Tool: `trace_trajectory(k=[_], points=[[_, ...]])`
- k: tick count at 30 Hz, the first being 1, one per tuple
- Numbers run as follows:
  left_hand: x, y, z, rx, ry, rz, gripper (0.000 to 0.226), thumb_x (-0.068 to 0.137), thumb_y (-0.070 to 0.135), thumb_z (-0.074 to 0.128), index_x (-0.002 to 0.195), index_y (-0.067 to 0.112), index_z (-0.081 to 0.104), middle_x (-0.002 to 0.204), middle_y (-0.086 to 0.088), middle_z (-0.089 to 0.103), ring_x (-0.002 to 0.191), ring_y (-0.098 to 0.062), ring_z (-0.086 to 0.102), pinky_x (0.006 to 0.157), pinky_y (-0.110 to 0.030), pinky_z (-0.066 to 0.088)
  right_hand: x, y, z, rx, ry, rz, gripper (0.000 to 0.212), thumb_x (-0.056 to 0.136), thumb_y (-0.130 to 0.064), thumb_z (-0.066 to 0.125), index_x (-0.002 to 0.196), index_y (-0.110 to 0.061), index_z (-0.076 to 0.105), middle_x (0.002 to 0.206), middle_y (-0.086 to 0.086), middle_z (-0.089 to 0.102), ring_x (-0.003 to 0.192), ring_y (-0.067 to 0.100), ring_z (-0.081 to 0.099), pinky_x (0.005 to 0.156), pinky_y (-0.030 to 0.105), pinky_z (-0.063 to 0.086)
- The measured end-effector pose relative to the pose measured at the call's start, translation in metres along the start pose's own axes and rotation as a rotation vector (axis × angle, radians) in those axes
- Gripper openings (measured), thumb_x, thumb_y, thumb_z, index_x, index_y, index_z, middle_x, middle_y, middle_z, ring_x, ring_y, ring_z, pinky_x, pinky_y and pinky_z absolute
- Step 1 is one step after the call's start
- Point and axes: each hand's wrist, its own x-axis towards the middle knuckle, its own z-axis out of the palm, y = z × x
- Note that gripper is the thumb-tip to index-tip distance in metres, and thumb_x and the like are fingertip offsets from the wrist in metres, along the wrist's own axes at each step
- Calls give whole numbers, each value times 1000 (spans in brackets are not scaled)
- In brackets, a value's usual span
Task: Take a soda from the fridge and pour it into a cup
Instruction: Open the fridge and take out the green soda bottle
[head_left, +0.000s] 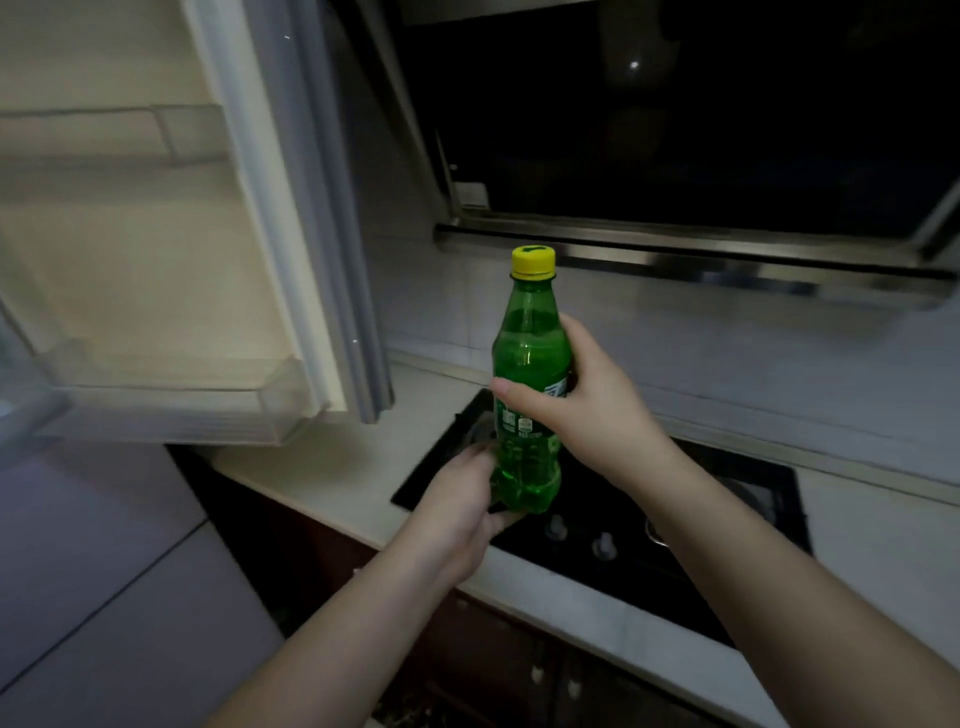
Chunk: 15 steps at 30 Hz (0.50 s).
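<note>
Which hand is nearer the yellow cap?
Right. The right hand grips the soda bottle around its middle, just below the neck and yellow cap. The left hand holds the bottle's base, farther down.

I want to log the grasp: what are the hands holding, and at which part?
Both hold the green soda bottle, upright: the right hand grips its labelled middle, the left hand holds its base. The yellow cap is untouched.

Dim kitchen: white-tiled wall (675, 353), pale countertop (332, 467) with black hob (675, 530), steel range hood (675, 249) overhead.
</note>
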Motion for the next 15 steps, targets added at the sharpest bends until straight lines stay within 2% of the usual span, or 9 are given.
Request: trace_trajectory(k=[5,7,9,11,12,13,14,15], points=[[5,-20,45,67,-122,-47,27,100,14,44,119,9,62,110,-13,71,104,-27,67,88,-48,56,-19,24,-44,-31,107,65,61,75,-42,78,126,-41,46,104,-22,65,94,-9,60,84,21,49],[10,-26,62,98,-173,-64,25,100,14,44,116,7,62,109,-15,71,99,-27,68,81,-45,58,-25,35,-57,-25,147,90,61,75,-40,79,127,-41,46,104,-21,65,95,-8,60,85,22,50],[19,-34,79,125,-219,-90,25,101,14,43,115,5,62,111,-20,69,98,-32,67,83,-48,54,-29,47,-72,-35,193,120,60,76,-39,78,126,-42,46,104,-21,65,95,-8,60,84,21,50],[32,-45,94,150,-270,-110,26,100,15,44,116,4,62,111,-20,69,103,-34,66,87,-51,54,-33,59,-87,-69,247,159,60,75,-40,78,124,-46,44,103,-24,65,94,-10,59,80,15,47],[38,-51,102,162,-303,-116,26,100,16,44,116,5,62,109,-18,71,102,-32,67,81,-49,56,-35,65,-94,-90,270,176,61,75,-41,78,124,-47,44,101,-25,65,93,-12,59,78,12,45],[44,-57,109,176,-340,-119,26,100,16,44,115,5,63,107,-16,72,100,-30,68,73,-44,58,-36,72,-100,-103,291,193,61,74,-41,78,125,-47,44,101,-25,65,93,-12,59,78,11,45],[49,-63,115,187,-376,-125,26,100,17,44,114,6,63,104,-14,73,99,-29,68,72,-42,58,-38,79,-105,-109,313,212,62,74,-40,79,125,-46,44,101,-25,65,93,-11,59,79,13,46],[53,-68,122,195,-409,-136,26,100,17,44,115,6,63,104,-13,73,101,-28,68,78,-44,58,-40,85,-111,-118,342,227,62,73,-39,79,125,-45,45,101,-24,66,94,-9,60,81,17,47]])
